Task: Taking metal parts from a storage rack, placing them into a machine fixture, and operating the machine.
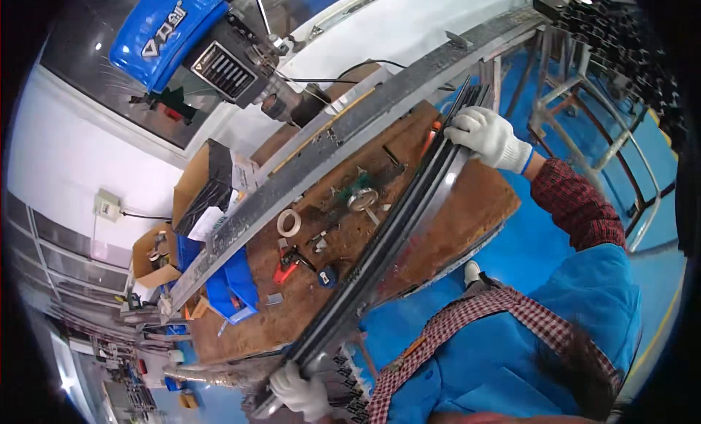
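Your gloved left hand (299,392) is clamped on the near end of the dark bars (394,223), your gloved right hand (485,138) on their far part, slantwise across the brown surface (482,197).

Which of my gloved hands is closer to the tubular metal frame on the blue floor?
Your right hand, on the long dark strips near their upper end in the picture; the left hand, farther from the tubular frame, grips their lower end.
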The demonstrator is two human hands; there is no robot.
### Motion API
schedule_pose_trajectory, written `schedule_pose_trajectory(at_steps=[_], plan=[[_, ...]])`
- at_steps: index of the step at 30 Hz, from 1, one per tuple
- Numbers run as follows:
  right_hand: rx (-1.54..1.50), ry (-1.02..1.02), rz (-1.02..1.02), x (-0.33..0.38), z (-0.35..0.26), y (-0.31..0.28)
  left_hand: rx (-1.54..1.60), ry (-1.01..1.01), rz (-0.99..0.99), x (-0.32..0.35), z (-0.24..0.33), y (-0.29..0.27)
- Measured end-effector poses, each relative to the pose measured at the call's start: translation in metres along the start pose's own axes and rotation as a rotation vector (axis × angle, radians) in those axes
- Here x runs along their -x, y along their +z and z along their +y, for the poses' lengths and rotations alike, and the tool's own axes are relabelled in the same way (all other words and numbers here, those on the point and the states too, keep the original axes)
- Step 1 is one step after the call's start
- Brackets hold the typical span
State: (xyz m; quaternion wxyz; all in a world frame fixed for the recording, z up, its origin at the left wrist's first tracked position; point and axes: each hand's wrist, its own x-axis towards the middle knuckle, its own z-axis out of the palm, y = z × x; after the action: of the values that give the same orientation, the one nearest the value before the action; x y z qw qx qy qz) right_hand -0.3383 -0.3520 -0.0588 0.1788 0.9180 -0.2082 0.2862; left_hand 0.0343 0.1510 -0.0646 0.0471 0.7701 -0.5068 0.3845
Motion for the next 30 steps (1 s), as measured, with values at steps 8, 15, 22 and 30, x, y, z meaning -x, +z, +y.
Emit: schedule_pose_trajectory(at_steps=[8, 15, 22, 30], plan=[[0.014, 0.014, 0.011, -0.077, 0.099, 0.081, 0.018, -0.229, -0.427, -0.139, -0.012, 0.060], [0.087, 0.184, -0.134, -0.113, 0.156, 0.134, 0.247, -0.194, -0.405, -0.245, 0.005, 0.142], [0.124, 0.279, -0.117, -0.122, 0.199, 0.176, 0.354, -0.146, -0.496, -0.322, 0.006, 0.221], [0.207, 0.436, -0.431, -0.149, 0.195, 0.177, 0.459, -0.205, -0.538, -0.364, -0.001, 0.306]])
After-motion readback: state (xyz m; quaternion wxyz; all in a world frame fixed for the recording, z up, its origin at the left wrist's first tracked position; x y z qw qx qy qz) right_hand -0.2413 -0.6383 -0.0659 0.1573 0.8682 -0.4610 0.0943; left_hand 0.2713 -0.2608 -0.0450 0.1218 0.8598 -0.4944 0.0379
